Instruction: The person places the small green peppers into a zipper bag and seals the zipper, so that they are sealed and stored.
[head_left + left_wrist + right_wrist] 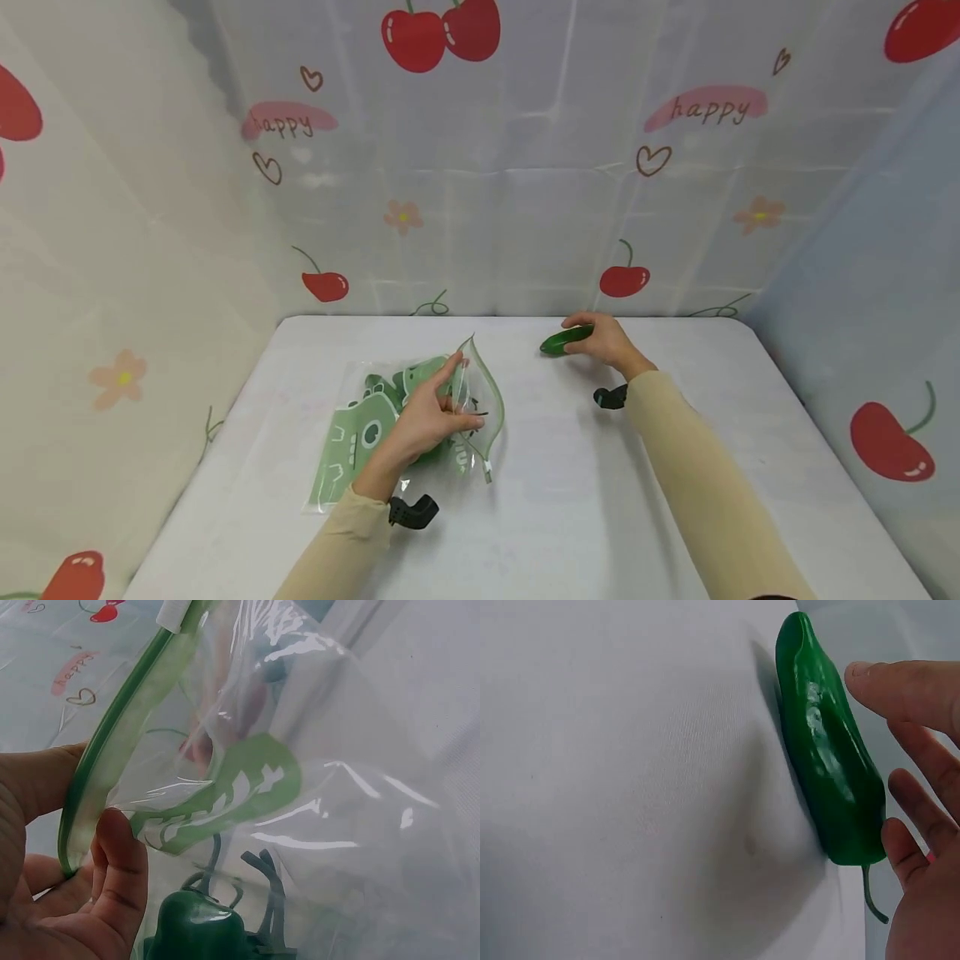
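At the left of the table lies a clear zip bag [352, 450] with a light-green cartoon print. My left hand [423, 425] holds it by the green zip edge [112, 735], and its mouth bulges apart. Through the film, the left wrist view shows a glossy dark-green object [199, 930], partly cut off. My right hand [607, 342] is at a green pepper [825, 750] near the table's far edge. In the right wrist view its fingers lie along one side of the pepper, close to or touching it, not wrapped round it. The pepper's thin stem points toward the palm.
A white table [555, 517] spreads under both hands. Behind it hangs a pale curtain [517, 225] printed with cherries, hearts and flowers, with similar sheets at both sides. A black wrist camera [412, 511] sticks out by the left wrist, another camera [610, 397] by the right.
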Motion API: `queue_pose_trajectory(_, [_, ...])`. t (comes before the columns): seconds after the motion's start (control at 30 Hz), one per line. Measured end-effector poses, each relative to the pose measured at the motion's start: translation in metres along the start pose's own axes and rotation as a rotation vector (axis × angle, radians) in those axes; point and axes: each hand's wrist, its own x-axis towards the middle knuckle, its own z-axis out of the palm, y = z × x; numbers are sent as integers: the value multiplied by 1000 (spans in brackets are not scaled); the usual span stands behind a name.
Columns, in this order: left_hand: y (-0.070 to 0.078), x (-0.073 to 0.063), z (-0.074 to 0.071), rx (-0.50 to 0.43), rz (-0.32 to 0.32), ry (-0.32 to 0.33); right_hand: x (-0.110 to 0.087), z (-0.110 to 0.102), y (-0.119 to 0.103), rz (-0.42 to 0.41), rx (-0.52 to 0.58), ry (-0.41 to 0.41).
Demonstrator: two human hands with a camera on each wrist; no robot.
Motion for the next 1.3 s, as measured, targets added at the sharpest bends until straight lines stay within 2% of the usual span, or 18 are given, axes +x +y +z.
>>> queue_pose_trajectory(0.2, [0, -1, 0, -11, 14, -2, 4, -3, 7, 26, 6, 31])
queue_pose_trajectory(0.37, [0, -2, 0, 1, 4, 0, 7, -6, 13, 44, -38, 50])
queue_pose_trajectory(0.6, [-1, -2, 0, 6, -21, -7, 9, -9, 19, 49, -63, 9])
queue_pose_trajectory(0.77, [-1, -1, 0, 10, 0, -4, 11, -8, 23, 54, -69, -13])
queue_pose_trajectory(0.93, [-1, -1, 0, 11, 9, 2, 10, -4, 28, 75, -59, -14])
queue_pose_trajectory(1.3, [-1, -1, 0, 1, 2, 9, 5, -3, 36, 47, -73, -4])
